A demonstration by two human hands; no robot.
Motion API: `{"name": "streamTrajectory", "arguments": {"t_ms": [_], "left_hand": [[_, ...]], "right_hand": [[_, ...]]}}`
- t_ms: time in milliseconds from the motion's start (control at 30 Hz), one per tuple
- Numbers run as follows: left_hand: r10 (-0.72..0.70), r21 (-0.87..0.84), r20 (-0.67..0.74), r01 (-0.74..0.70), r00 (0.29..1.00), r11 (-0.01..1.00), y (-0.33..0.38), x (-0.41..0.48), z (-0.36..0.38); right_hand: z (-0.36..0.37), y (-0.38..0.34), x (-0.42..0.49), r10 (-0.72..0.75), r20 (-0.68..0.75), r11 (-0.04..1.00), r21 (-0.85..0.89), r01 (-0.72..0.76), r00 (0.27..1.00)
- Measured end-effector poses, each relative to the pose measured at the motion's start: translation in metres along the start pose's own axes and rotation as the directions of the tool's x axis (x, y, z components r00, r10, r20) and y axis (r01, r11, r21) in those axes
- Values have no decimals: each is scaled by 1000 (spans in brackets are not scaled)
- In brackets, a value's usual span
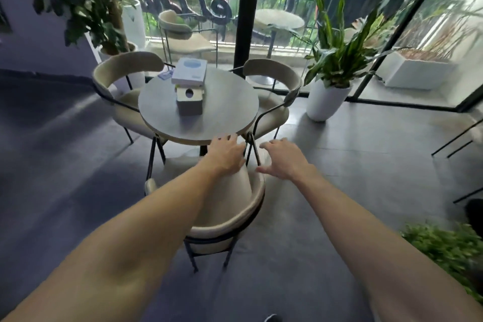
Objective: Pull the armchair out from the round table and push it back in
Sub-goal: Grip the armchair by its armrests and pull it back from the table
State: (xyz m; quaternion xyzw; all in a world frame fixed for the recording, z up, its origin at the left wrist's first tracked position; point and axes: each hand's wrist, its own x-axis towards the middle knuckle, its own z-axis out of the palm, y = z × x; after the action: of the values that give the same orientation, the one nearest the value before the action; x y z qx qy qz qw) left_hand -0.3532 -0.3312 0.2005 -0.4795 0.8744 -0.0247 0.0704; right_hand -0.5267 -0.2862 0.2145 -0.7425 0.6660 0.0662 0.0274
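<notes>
Round grey-topped table (pixel 222 102) carries a grey block-shaped box with a round hole (pixel 189 100), contents not visible, and a flat white box (pixel 190 71) on top. Left hand (pixel 226 154) and right hand (pixel 283 158) hover spread open, holding nothing, over the cream curved-back armchair with black metal legs (pixel 230 213), which stands just at the table's near edge. Further right, a white rounded planter (pixel 325 103) holds a leafy green plant.

White box lid (pixel 190 71): I see a pale blue round patch and a small blue mark, but I can read no letters.
Blue card (pixel 164 75): just left of the white box on the round table (pixel 224 102); its print is too blurred for me to read.
Metal lettering (pixel 183 9): beyond the round table, behind the glass, seen from its back; I cannot make out a word.
</notes>
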Motion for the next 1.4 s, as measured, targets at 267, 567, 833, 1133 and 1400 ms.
{"name": "streamTrajectory", "arguments": {"t_ms": [267,567,833,1133,1400], "left_hand": [[-87,-91,18,88,996,992,80,148,-44],[-161,-63,54,165,985,984,129,295,-46],[-221,-93,63,227,973,970,124,466,-52],[-365,-174,47,368,930,914,100,665,-101],[-530,-53,52,532,847,845,89,802,-109]], "right_hand": [[-26,165,60,-18,-46,998,-52,16,999],[-33,330,154,-27,41,996,-82,31,999],[-48,427,305,-106,38,984,-139,110,994],[-91,531,496,-273,8,938,-217,268,962],[-97,603,654,-499,12,839,-244,487,867]]}}
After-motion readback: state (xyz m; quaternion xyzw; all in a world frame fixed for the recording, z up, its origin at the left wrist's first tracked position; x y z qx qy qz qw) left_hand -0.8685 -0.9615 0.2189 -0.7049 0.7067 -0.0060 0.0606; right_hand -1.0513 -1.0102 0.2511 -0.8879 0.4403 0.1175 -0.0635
